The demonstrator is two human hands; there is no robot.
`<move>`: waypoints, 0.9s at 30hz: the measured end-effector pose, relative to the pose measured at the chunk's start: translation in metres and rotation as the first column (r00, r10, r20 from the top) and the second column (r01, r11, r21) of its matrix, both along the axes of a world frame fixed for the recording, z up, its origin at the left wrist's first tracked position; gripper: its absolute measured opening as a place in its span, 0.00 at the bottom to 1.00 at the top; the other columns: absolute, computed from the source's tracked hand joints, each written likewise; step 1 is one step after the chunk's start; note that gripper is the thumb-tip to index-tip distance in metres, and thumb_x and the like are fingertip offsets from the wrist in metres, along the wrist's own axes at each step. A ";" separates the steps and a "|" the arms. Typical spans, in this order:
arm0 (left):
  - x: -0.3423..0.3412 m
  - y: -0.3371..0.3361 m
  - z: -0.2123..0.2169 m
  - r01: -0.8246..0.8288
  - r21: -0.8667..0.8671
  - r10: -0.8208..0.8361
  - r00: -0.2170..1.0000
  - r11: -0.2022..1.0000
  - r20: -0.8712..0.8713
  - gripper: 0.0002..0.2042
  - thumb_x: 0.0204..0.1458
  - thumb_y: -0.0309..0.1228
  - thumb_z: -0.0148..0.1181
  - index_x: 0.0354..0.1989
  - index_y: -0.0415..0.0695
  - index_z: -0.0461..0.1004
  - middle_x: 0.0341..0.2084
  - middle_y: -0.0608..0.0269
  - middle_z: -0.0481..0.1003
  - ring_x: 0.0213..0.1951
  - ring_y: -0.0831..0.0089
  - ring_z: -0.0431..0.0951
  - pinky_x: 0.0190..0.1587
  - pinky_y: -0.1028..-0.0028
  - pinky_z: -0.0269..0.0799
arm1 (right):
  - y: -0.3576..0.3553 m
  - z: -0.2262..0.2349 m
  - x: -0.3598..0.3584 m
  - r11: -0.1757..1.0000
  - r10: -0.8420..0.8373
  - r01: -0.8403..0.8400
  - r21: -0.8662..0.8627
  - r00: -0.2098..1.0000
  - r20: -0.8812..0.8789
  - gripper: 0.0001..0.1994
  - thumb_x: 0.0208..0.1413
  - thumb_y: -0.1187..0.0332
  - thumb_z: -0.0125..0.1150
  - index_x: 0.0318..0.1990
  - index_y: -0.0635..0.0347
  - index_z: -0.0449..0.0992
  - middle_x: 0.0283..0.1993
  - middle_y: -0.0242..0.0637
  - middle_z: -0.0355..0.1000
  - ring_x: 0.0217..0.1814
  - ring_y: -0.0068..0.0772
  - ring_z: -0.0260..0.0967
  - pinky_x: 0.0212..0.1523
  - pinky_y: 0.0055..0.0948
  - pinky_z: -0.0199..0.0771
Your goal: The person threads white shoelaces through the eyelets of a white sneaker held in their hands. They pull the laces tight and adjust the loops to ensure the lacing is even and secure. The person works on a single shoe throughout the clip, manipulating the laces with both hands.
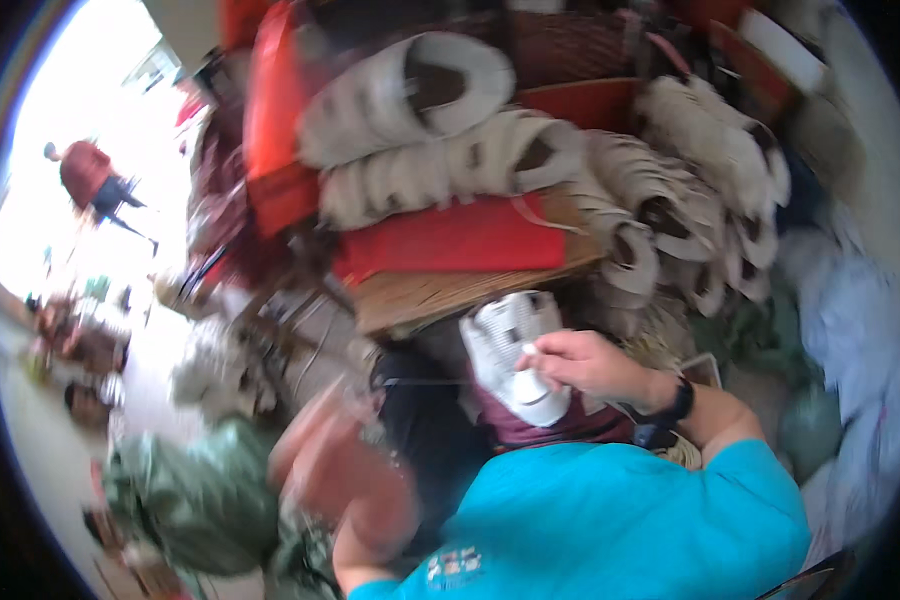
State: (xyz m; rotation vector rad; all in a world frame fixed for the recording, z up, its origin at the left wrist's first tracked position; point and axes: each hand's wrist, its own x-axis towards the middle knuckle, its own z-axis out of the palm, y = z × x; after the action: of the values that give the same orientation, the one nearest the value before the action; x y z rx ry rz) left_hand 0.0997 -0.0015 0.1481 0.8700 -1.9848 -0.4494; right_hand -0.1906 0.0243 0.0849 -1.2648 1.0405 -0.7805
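Note:
A white shoe with a perforated upper lies on a dark red cloth over my lap, its toe toward me. My right hand, with a dark watch on the wrist, is closed over the shoe's right side. A small white tip pokes out between its thumb and forefinger; what it belongs to is unclear. My left hand is raised off to the left, away from the shoe, and motion smears its fingers. A thin thread-like line runs between the left hand and the shoe.
Ahead stands a wooden bench bearing a red sheet and rows of nested off-white shoe uppers. More uppers are heaped at the right. A green sack lies at left; a distant person is outside.

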 end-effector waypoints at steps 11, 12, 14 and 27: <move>-0.043 -0.021 -0.082 0.635 0.655 -0.440 0.767 0.409 -0.468 0.17 0.68 0.42 0.50 0.44 0.40 0.77 0.33 0.68 0.75 0.38 0.81 0.71 0.41 0.75 0.69 | 0.004 0.041 -0.014 0.995 0.092 -0.094 -0.024 0.992 -0.086 0.09 0.68 0.68 0.53 0.42 0.64 0.77 0.29 0.26 0.73 0.29 0.13 0.67 0.31 0.18 0.69; -0.039 -0.022 -0.097 0.639 0.636 -0.381 0.769 0.432 -0.513 0.17 0.68 0.43 0.49 0.43 0.40 0.77 0.34 0.69 0.76 0.38 0.82 0.71 0.40 0.76 0.70 | 0.001 0.040 -0.018 0.998 0.054 -0.055 -0.010 0.996 -0.069 0.09 0.68 0.68 0.53 0.41 0.64 0.77 0.29 0.25 0.72 0.28 0.13 0.67 0.30 0.17 0.68; -0.027 -0.024 -0.081 0.581 0.726 -0.281 0.814 0.368 -0.508 0.17 0.67 0.43 0.50 0.39 0.41 0.77 0.31 0.71 0.74 0.36 0.82 0.71 0.39 0.78 0.70 | -0.003 0.029 -0.034 0.997 -0.073 0.070 -0.030 0.990 -0.122 0.09 0.68 0.67 0.53 0.40 0.63 0.77 0.28 0.22 0.71 0.27 0.11 0.65 0.29 0.15 0.65; -0.036 -0.022 -0.105 0.683 0.684 -0.235 0.730 0.257 -0.641 0.12 0.64 0.37 0.56 0.39 0.41 0.78 0.24 0.75 0.70 0.28 0.84 0.68 0.33 0.80 0.65 | -0.028 -0.040 -0.104 0.860 -0.275 -0.284 -0.425 0.443 -0.854 0.10 0.57 0.78 0.50 0.42 0.64 0.77 0.39 0.41 0.74 0.45 0.44 0.72 0.50 0.39 0.71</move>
State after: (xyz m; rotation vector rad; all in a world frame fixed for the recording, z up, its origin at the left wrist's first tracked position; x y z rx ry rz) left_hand 0.0640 -0.0233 0.0433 0.6110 -1.4214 -2.0819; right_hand -0.2945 -0.0041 0.0446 -2.3065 1.7546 -0.2974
